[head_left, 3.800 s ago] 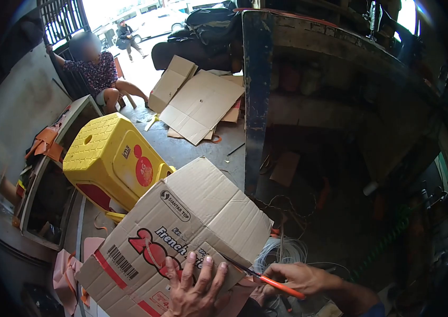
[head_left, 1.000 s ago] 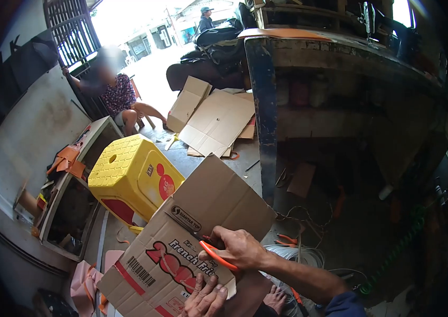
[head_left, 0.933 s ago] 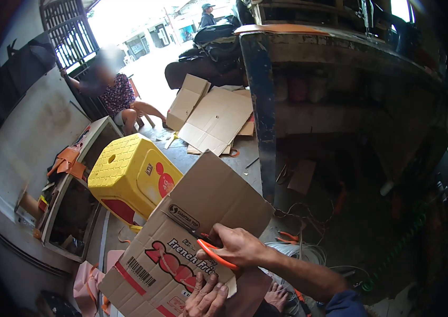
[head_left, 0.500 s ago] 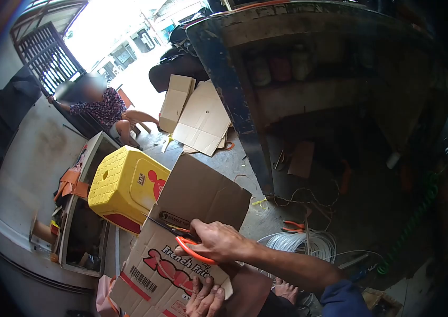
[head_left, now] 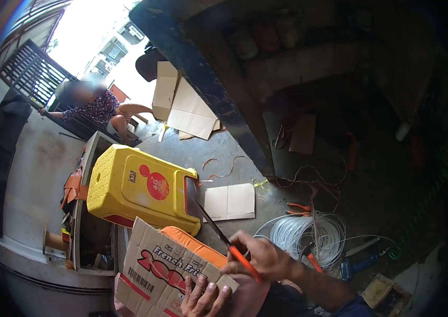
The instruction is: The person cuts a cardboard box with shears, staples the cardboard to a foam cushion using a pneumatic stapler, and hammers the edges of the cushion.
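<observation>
My right hand (head_left: 260,258) is closed round the orange handles of a pair of scissors (head_left: 215,227), whose dark blades point up and left. A printed cardboard piece (head_left: 152,269) with "French Fries" lettering lies over my lap. My left hand (head_left: 204,297) rests on its lower right part, fingers spread. Something orange (head_left: 195,245) shows behind the upper edge of the cardboard. A separate cardboard flap (head_left: 229,202) lies flat on the floor beyond the scissors.
A yellow stool (head_left: 123,185) lies on its side at the left. A person (head_left: 97,108) sits by the doorway near flattened cardboard (head_left: 191,110). Coiled white wire (head_left: 308,238), orange-handled pliers (head_left: 299,210) and a blue tool (head_left: 348,268) lie at the right. A dark cabinet stands above.
The upper flap has come away from the printed cardboard and now lies on the floor. My right hand has moved right and down with the scissors. The view has shifted.
</observation>
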The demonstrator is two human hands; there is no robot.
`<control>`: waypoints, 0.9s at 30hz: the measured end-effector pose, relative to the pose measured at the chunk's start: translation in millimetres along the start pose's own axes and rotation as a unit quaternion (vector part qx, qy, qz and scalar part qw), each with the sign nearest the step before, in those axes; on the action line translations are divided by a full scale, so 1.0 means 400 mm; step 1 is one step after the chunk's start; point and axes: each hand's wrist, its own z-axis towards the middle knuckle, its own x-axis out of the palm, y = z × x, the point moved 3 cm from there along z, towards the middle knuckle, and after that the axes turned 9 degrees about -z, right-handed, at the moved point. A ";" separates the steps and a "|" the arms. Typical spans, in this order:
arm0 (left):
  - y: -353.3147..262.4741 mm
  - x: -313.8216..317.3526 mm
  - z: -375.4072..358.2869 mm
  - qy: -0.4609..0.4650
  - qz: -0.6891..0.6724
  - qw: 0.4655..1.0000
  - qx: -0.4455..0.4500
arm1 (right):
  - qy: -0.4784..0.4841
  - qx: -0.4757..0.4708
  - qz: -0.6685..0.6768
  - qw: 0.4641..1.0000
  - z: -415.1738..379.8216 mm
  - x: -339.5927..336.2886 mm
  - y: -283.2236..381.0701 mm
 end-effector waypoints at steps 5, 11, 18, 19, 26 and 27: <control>-0.008 0.003 0.021 -0.007 -0.006 1.000 -0.008 | -0.024 0.043 0.092 0.995 -0.142 0.018 -0.026; -0.015 0.000 0.020 0.002 -0.005 1.000 0.005 | -0.056 0.040 0.205 0.976 -0.169 0.032 -0.077; -0.014 0.006 0.021 -0.004 -0.006 1.000 0.020 | -0.122 0.036 0.090 0.988 -0.133 0.008 -0.027; -0.012 0.011 0.017 -0.009 0.000 1.000 0.026 | -0.125 0.042 0.095 0.987 -0.130 0.003 -0.025; -0.008 0.019 0.029 0.027 -0.031 0.999 -0.023 | -0.136 0.036 0.131 0.981 -0.119 0.013 -0.062; 0.001 0.021 0.022 0.040 -0.015 0.999 -0.012 | -0.135 0.035 0.130 0.982 -0.118 0.014 -0.065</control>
